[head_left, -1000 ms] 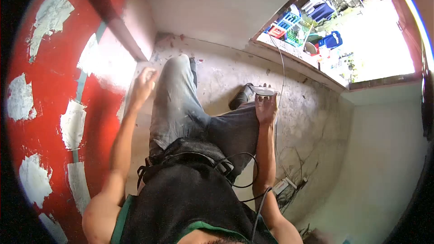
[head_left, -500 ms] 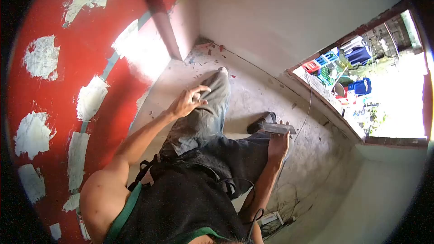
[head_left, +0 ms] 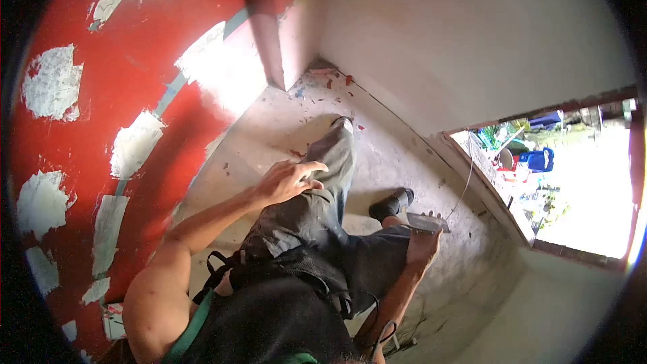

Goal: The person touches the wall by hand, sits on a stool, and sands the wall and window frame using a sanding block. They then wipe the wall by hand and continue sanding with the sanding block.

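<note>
My left hand hovers above my left trouser leg, its index finger and thumb apart and nothing visible between them. The other fingers are partly hidden. On the right, my right hand is closed around a flat grey rectangular tool, whose exact kind I cannot make out. Fingertips show past the tool's far edge, close to my dark shoe. To my left, the red wall carries several rough white filler patches.
The pale concrete floor has scattered paint flakes near the corner. A grey-white wall stands ahead. At the right is a bright opening, with a blue container beyond it. A thin cord hangs from its edge.
My view has shifted, so the opening and walls sit differently. My left index finger and thumb are spread more plainly. My right hand, still with the grey tool, appears lower.
</note>
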